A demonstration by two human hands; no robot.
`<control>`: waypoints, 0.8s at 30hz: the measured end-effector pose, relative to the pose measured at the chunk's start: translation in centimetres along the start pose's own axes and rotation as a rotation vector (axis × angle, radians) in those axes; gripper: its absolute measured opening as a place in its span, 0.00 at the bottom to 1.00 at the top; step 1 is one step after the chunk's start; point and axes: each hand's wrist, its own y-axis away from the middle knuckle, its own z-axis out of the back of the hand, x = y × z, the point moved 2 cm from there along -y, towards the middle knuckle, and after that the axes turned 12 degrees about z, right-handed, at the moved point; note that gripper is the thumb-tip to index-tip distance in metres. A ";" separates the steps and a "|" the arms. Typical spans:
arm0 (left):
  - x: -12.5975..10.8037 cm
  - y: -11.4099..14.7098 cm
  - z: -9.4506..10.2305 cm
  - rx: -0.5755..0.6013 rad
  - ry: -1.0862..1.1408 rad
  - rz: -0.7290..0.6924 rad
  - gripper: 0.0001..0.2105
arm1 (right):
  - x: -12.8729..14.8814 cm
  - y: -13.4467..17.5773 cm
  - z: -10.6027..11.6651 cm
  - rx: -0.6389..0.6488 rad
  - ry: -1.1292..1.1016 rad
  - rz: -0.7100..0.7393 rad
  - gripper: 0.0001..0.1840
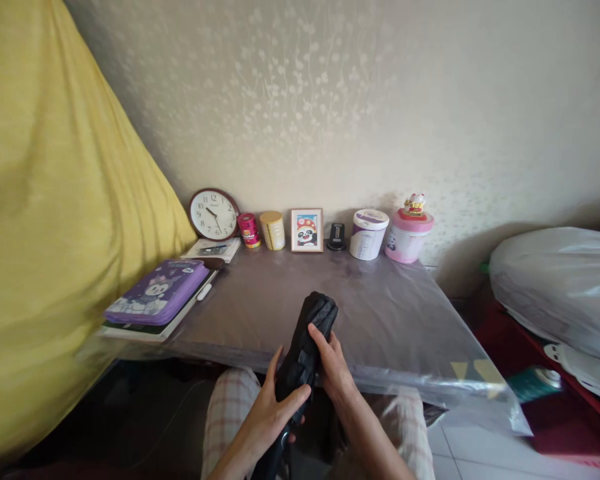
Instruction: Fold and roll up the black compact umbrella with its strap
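A folded black umbrella [303, 353] slants up and away from my lap, its far end over the table's front edge. My left hand [275, 407] is wrapped round its lower part, thumb lying across the fabric. Higher up, my right hand [331, 363] grips the umbrella from the right side with the thumb on top of the folds. The umbrella's handle end runs down between my knees, below my left hand, and is partly hidden there.
The table [380, 307] has a clear plastic cover. Along the wall stand a clock [213, 214], a pink can [249, 231], a yellow canister [273, 231], a picture frame [307, 231] and tubs [369, 235]. A purple case [157, 291] lies on books at left, beside a yellow curtain [70, 200].
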 end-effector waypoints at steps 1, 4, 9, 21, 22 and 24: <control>0.0 -0.1 -0.1 -0.004 -0.007 -0.011 0.42 | -0.1 0.0 0.1 0.003 0.011 -0.004 0.30; 0.0 -0.4 -0.3 0.011 0.028 -0.059 0.36 | -0.2 -0.2 0.4 -0.007 0.028 -0.039 0.31; -0.2 -0.7 -0.2 0.038 0.085 -0.018 0.39 | 0.2 -0.7 0.1 0.021 -0.026 0.003 0.32; 0.2 -2.5 0.2 -0.051 0.099 -0.046 0.27 | 0.8 -2.9 3.0 0.092 0.338 0.299 0.28; 0.1 -2.7 0.3 -0.072 0.095 -0.048 0.28 | 1.0 -3.1 3.3 0.078 0.385 0.368 0.27; 0.0 -3.2 0.4 -0.113 0.087 -0.032 0.32 | 1.3 -3.2 3.8 0.055 0.472 0.492 0.23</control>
